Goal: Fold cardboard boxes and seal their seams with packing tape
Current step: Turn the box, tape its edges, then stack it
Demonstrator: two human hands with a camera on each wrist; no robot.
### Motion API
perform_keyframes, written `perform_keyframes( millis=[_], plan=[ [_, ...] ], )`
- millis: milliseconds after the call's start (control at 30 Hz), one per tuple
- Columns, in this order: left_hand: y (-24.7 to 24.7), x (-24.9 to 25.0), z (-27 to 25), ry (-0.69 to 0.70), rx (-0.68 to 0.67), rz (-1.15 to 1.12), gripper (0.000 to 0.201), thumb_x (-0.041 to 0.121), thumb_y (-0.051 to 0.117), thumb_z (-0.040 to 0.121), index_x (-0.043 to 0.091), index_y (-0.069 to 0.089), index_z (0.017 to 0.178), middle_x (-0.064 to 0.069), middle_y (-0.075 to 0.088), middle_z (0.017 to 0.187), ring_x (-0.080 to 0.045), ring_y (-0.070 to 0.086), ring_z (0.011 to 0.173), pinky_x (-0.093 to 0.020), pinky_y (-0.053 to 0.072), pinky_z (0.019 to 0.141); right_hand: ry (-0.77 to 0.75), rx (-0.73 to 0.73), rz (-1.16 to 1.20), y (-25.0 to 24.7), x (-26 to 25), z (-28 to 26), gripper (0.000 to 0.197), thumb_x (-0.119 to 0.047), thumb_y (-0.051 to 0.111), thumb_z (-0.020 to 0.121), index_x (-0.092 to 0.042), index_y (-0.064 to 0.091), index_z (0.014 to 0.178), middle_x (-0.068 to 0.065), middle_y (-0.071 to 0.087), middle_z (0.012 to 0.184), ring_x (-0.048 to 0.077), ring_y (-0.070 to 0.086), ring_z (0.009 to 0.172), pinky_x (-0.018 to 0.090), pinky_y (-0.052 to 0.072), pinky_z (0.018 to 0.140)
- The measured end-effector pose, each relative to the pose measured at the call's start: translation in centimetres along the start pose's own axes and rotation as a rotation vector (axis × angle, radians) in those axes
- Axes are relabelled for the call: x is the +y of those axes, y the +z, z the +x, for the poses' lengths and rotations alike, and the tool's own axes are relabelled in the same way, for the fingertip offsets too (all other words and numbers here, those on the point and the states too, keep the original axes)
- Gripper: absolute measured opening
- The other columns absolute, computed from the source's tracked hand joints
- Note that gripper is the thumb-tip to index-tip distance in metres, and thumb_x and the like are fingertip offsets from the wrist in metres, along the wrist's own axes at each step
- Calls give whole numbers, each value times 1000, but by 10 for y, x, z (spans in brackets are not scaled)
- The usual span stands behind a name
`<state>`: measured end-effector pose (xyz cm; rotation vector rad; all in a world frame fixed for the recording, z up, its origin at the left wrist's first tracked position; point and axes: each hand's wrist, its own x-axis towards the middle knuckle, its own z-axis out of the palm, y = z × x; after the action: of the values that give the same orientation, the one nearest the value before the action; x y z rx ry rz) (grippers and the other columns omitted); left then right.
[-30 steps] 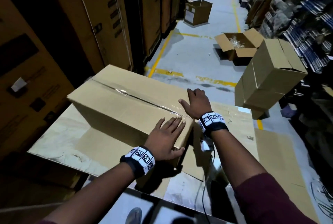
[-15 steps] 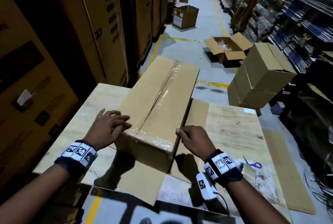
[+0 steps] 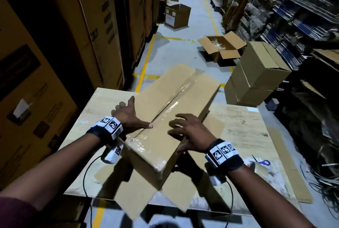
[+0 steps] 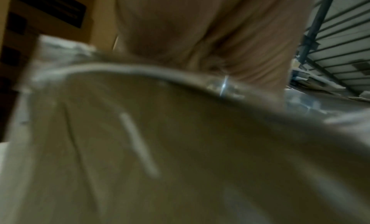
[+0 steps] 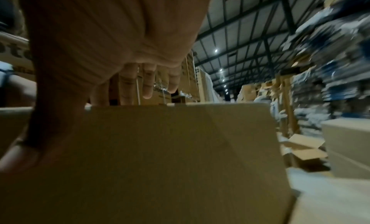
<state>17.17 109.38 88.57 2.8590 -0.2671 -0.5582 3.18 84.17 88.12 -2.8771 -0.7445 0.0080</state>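
tall stacked cartons (image 3: 102, 25), far left, lining the aisle. work table (image 3: 244, 128), pale top, centre foreground, with flat cardboard sheet (image 3: 176, 196) lying on it under the box. left hand (image 3: 126, 115), fingers spread and straight, thumb extended across the box's near left top edge, pressing rather than gripping. cardboard box (image 3: 165, 136), long, closed, resting diagonally on the table, glossy packing tape (image 3: 176, 97) running along its centre seam and over the near end. right hand (image 3: 190, 132), fingers splayed and loosely bent over the box top, thumb against its right side. scissors (image 3: 261, 161), blue-handled, table's right edge. open carton (image 3: 222, 47) and stacked closed boxes (image 3: 256, 77), floor, right.
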Motion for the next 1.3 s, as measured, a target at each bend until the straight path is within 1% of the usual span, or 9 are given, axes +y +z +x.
perform_keyframes(
  millis=[133,267,367,500,700,800,967,1067,1300],
  plan=[
    [-16,-32,6,147,-33,42,144,71,87,47,29,3,156,-16,39,142,-36,35,135,-46,33,106,-79,36,66,30,-54,23,85,-71,85,54,-25,70,124,0,62,139,33,50,135,59,37,106],
    [-35,-59,16,212,-98,191,140,73,85,52,31,2,157,-14,38,144,-35,33,137,-48,32,109,27,-52,84,51,-98,53,115,-81,74,62,-14,44,151,3,35,163,24,26,152,53,15,123],
    [-40,-56,20,216,-90,332,136,74,81,57,28,1,157,-13,34,149,-35,29,140,-52,23,114,97,-137,89,46,-96,70,120,-93,41,74,-13,22,161,1,15,170,17,8,157,49,3,127],
    [-40,-38,13,167,-97,437,123,59,78,68,24,1,158,-11,20,161,-33,19,148,-56,7,120,220,-130,93,31,-42,65,112,-91,6,80,-16,19,162,0,11,171,14,7,157,45,6,127],
    [-16,-4,-16,284,142,515,73,50,60,83,25,32,145,-9,36,150,-31,31,140,-56,20,117,380,-144,14,12,51,23,80,-71,17,99,-23,13,164,-5,6,171,12,4,157,46,4,126],
    [-7,43,-24,419,116,436,57,45,48,95,24,37,147,-9,38,151,-31,34,140,-48,30,114,427,-119,-16,4,76,11,75,-66,20,102,-22,18,163,-5,11,171,14,6,157,48,3,125],
    [21,116,-28,424,-134,309,83,61,49,95,14,20,156,-12,23,161,-30,26,147,-47,36,112,475,-80,-17,-5,107,-3,75,-66,23,102,-20,25,161,-4,19,169,15,12,156,52,3,124],
    [37,136,-18,402,-90,307,95,70,38,94,9,5,159,-11,0,168,-26,6,154,-49,27,118,528,-66,1,-11,132,-12,74,-64,25,103,-19,24,161,-3,17,170,17,9,157,51,4,125],
    [64,186,-15,289,-69,253,109,84,24,87,8,-5,159,-10,-14,167,-25,-8,155,-52,7,123,625,80,339,-10,182,-17,68,-48,39,107,-13,20,162,4,18,169,24,25,154,39,25,123]
  ],
)
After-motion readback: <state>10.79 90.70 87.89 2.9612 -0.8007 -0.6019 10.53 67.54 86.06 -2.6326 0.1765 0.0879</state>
